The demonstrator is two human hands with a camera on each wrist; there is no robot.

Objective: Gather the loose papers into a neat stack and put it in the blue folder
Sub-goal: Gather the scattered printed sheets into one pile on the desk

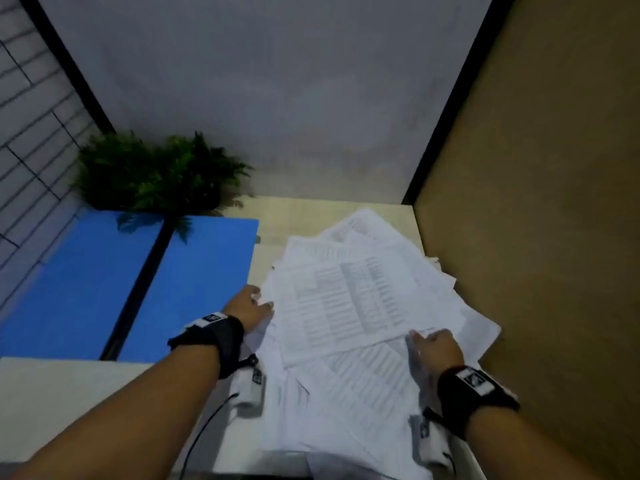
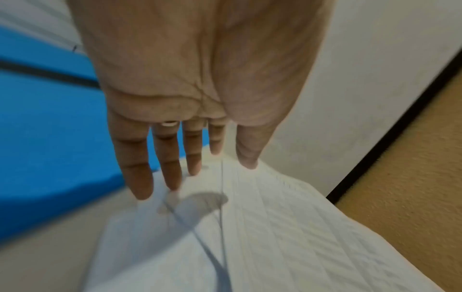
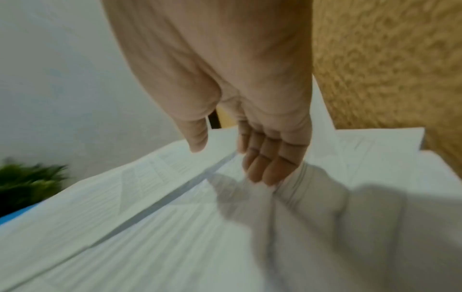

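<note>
Right of the open blue folder [image 1: 194, 289], loose papers [image 1: 346, 306] are flanked by the left hand [image 1: 247, 304] and right hand [image 1: 434, 348], fingers straight, nothing gripped; near-edge sheets could be pushed off or buckled by uneven squeezing.

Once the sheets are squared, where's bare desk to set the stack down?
Bare desk lies near-left, bordered by the blue folder and the left forearm. A narrow strip runs between folder and loose papers; a small patch sits behind the papers by the wall. The right side is crowded: papers reach the brown partition. The plant overhangs the folder's far edge.
</note>
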